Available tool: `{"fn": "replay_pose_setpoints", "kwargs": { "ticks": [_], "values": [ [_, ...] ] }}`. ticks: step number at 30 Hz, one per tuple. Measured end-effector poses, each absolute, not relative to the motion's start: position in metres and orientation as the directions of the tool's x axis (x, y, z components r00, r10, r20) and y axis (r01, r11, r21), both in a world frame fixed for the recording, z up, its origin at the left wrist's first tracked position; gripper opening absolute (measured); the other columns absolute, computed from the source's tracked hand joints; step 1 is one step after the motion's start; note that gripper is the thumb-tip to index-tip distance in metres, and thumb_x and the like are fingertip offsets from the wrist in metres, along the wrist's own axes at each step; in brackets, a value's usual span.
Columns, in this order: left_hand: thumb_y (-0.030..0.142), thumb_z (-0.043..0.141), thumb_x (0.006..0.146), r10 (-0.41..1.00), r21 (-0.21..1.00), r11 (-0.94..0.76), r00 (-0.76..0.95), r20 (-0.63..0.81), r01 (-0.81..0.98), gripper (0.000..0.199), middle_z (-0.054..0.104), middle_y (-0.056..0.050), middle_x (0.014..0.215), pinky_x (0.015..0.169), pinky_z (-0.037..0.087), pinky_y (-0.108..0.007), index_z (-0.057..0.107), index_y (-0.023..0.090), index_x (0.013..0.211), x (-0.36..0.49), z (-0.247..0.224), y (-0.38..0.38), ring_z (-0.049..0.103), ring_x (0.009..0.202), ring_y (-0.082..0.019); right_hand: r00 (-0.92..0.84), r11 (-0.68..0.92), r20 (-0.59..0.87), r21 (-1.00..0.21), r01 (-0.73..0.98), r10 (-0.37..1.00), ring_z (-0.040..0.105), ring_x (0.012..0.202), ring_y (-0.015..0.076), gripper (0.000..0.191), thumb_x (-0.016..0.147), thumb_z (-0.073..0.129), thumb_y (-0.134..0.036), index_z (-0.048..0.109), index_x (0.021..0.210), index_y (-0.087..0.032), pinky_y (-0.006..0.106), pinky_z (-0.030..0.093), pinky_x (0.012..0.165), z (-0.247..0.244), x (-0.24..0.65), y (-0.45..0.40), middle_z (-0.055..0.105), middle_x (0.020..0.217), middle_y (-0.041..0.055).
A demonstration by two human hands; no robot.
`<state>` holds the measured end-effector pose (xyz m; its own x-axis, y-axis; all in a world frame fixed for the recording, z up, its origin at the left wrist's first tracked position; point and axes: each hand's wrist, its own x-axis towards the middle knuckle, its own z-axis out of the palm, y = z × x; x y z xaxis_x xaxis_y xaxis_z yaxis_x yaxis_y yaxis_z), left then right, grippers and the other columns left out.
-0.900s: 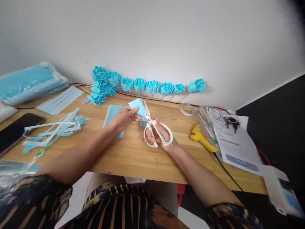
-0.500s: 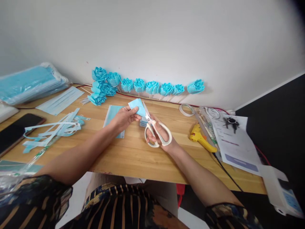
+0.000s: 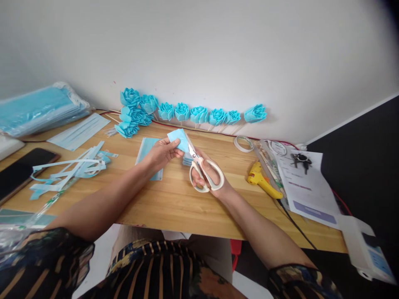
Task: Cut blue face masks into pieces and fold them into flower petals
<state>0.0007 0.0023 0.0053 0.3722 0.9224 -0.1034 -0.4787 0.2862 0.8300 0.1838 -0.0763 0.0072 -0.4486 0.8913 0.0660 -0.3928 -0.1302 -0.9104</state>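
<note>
Head view, and the blue square (image 3: pixel 178 139) is just left of the middle of the frame, up off the tabletop (image 3: pixel 174 207). Our left hand (image 3: pixel 163 153) has it pinched near its lower left side, thumb on top and the other fingers bunched underneath. Scissors (image 3: pixel 192 153) are in our right hand (image 3: pixel 212 171), thumb through one loop and fingers curled in the other, blades angled up along the square's right edge. They look close together, but honestly we can't tell whether they're biting in or just lying against it.

For a tidy trim, we'd pinch firmly enough that the layers (if it's folded, hard to say) don't slide, fingertips well away from the blades. Thin stuff like this probably folds between loose blades, so short, smooth squeezes near the pivot beat snipping with the tips. Turning the square into the scissors should be easier than twisting our wrist.

Watch the little blue stack (image 3: pixel 187 160) right below the blades, too; a dipped tip could nick it. Further out, the flat mask (image 3: pixel 148 146) is partly under our left hand, and the blue flowers (image 3: pixel 199 114) line the wall up top, well clear of the blades.
</note>
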Motion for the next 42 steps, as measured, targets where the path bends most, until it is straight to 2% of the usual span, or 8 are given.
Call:
{"fn": "replay_pose_setpoints", "kwargs": {
  "ticks": [6,12,17,25,31,34,42],
  "values": [
    [0.019,0.064,0.089,0.877,0.809,0.391,0.444,-0.183,-0.439,0.021,0.068,-0.007,0.055,0.048,0.051,-0.015,0.065,0.007,0.072,-0.002,0.011,0.004,0.064,0.046,-0.011,-0.473,-0.156,0.055,-0.905,-0.395,0.879,0.035,0.039,0.0039,0.068,0.087,0.06,-0.057,0.038,0.143,-0.024,0.023,0.052,0.052,0.007,0.184,-0.078,0.054,0.061,-0.008],
    [0.019,0.071,0.083,0.897,0.812,0.334,0.427,-0.116,-0.48,0.016,0.07,-0.006,0.058,0.047,0.051,-0.016,0.065,0.008,0.074,-0.005,0.007,0.007,0.064,0.046,-0.011,-0.561,-0.215,0.033,-0.904,-0.37,0.827,0.045,0.052,0.0093,0.065,0.087,0.054,-0.064,0.043,0.137,-0.024,0.033,0.055,0.07,0.008,0.186,-0.079,0.054,0.064,-0.0054],
    [0.02,0.073,0.082,0.906,0.816,0.31,0.411,-0.098,-0.488,0.017,0.071,-0.007,0.059,0.047,0.051,-0.017,0.065,0.008,0.073,-0.004,0.005,0.007,0.065,0.047,-0.012,-0.591,-0.217,0.045,-0.906,-0.364,0.805,0.044,0.053,0.0097,0.059,0.09,0.05,-0.063,0.046,0.134,-0.023,0.037,0.055,0.078,0.006,0.188,-0.078,0.054,0.064,-0.0052],
    [0.023,0.073,0.082,0.907,0.833,0.301,0.409,-0.1,-0.463,0.019,0.07,-0.006,0.058,0.048,0.051,-0.016,0.066,0.009,0.074,-0.002,0.006,0.005,0.063,0.045,-0.01,-0.601,-0.222,0.028,-0.914,-0.338,0.799,0.044,0.051,0.0091,0.069,0.087,0.053,-0.065,0.037,0.142,-0.027,0.036,0.055,0.075,0.008,0.187,-0.077,0.055,0.066,-0.006],
    [0.035,0.084,0.068,0.853,0.871,0.306,0.517,-0.07,-0.386,0.032,0.07,-0.009,0.057,0.049,0.051,-0.019,0.068,0.007,0.07,0.004,0.001,-0.002,0.065,0.049,-0.014,-0.574,-0.19,0.054,-0.915,-0.357,0.817,0.046,0.052,0.0092,0.065,0.089,0.051,-0.062,0.037,0.142,-0.025,0.036,0.055,0.074,0.007,0.187,-0.077,0.056,0.068,-0.0053],
    [0.037,0.087,0.063,0.865,0.858,0.297,0.499,-0.056,-0.419,0.036,0.071,-0.007,0.059,0.05,0.051,-0.019,0.068,0.008,0.073,0.005,0.0,-0.003,0.065,0.049,-0.013,-0.544,-0.163,0.076,-0.912,-0.378,0.836,0.045,0.053,0.01,0.063,0.091,0.05,-0.061,0.04,0.14,-0.023,0.035,0.055,0.072,0.006,0.186,-0.077,0.054,0.064,-0.0055],
    [0.036,0.085,0.067,0.891,0.856,0.263,0.453,-0.038,-0.445,0.033,0.07,-0.006,0.057,0.05,0.051,-0.019,0.066,0.009,0.072,0.003,-0.002,0.0,0.065,0.048,-0.013,-0.494,-0.157,0.061,-0.908,-0.388,0.867,0.043,0.049,0.0082,0.074,0.087,0.054,-0.063,0.034,0.147,-0.025,0.034,0.055,0.07,0.006,0.184,-0.078,0.054,0.065,-0.0065]
  ]
}}
